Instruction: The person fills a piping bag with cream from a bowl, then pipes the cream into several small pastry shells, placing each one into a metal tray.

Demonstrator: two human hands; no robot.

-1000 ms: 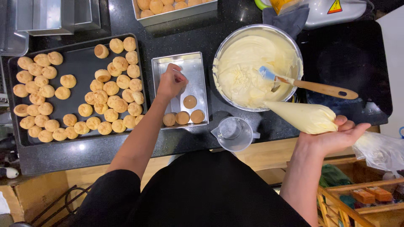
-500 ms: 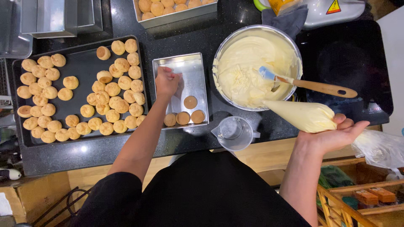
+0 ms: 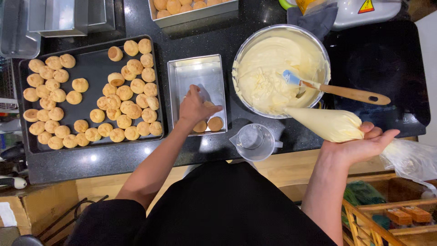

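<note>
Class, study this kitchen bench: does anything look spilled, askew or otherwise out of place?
Nothing stands out. The spatula leans in the bowl of cream with its handle past the rim. The right hand cradles a filled piping bag; the left hand reaches into the small metal tray. No cream shows on the counter.

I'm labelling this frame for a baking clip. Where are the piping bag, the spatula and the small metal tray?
piping bag [image 3: 325, 124], head view, middle of its filled cone.
spatula [image 3: 357, 94], head view, on the wooden handle.
small metal tray [image 3: 198, 73], head view, bare floor of the tray.
</note>
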